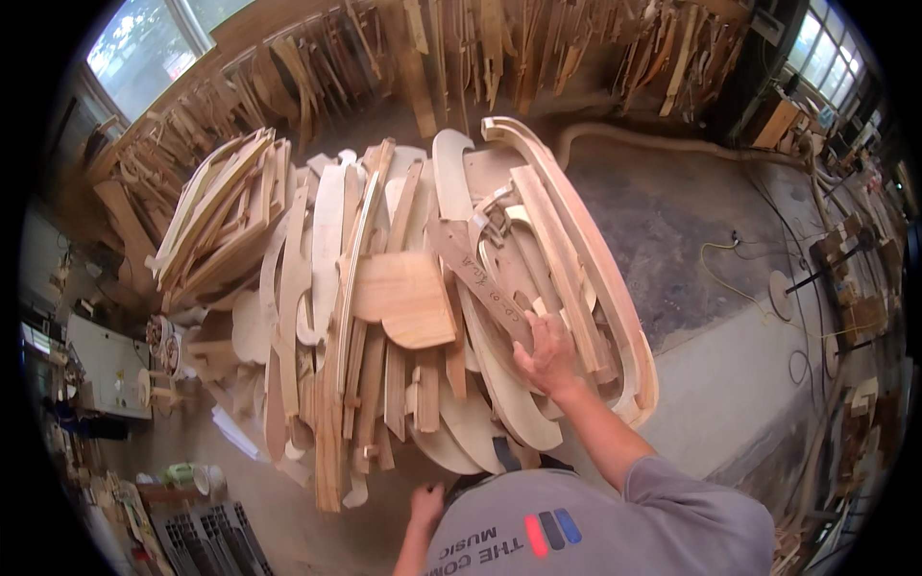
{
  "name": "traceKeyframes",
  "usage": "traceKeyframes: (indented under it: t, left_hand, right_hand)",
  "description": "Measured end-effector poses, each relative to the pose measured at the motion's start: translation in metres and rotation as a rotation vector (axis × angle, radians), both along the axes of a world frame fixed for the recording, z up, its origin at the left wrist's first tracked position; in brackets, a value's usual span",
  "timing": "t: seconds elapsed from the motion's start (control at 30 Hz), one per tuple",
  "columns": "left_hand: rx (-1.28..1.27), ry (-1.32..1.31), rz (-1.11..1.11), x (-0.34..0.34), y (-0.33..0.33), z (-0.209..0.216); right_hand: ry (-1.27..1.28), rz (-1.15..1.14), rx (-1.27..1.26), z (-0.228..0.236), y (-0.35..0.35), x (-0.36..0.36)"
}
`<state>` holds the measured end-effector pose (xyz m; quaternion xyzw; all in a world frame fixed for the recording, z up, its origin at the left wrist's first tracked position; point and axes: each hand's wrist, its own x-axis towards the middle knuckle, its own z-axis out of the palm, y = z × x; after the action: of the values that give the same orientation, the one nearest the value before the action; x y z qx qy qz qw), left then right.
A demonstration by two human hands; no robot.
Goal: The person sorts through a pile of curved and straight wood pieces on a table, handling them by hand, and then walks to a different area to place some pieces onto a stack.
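Note:
My right hand (549, 353) reaches over the pile, its fingers at the lower end of a flat brown wooden template (480, 278) with handwriting on it. The template slants across other pieces, and the fingers appear closed on its end. Beside that hand lie a straight wooden bar (562, 269) and a long curved frame piece (600, 250). Left of the template rests a pale board with a stepped edge (405, 300). Low by my body, my left hand (427, 501) is curled into a fist; whatever it may hold is hidden.
Stacked curved frames (223, 211) stand at the pile's left end. Many wooden strips (423, 67) lean along the far wall. A thick hose (672, 144) and a yellow cable (711, 259) run over the floor to the right. White sheets (236, 432) lie at left.

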<state>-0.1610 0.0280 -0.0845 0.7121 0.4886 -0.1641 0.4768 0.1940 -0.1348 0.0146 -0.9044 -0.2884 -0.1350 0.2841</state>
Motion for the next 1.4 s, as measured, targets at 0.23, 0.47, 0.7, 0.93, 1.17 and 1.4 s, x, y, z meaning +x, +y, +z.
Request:
traceKeyframes:
  t: [0.23,0.47,0.7,0.93,1.17,1.4]
  left_hand:
    - [0.055,0.008,-0.037,0.001,-0.002,-0.012]
    - [0.115,-0.039,-0.067,-0.001,-0.019,-0.006]
    - [0.034,-0.128,0.058,-0.007,-0.037,0.010]
    - [0.046,-0.131,0.103,-0.019,-0.047,0.011]
    - [0.081,-0.118,0.143,-0.018,-0.054,0.021]
    - [0.090,-0.119,0.127,-0.023,-0.054,0.017]
  right_hand:
    - [0.174,0.032,-0.012,-0.006,-0.020,-0.023]
    - [0.443,0.046,0.081,-0.002,-0.009,-0.034]
    - [1.445,0.113,0.736,-0.002,0.010,-0.033]
    - [1.674,0.296,0.776,0.001,0.040,-0.034]
    - [1.644,0.273,0.776,-0.013,0.058,-0.042]
    - [1.638,0.290,0.844,-0.022,0.055,-0.045]
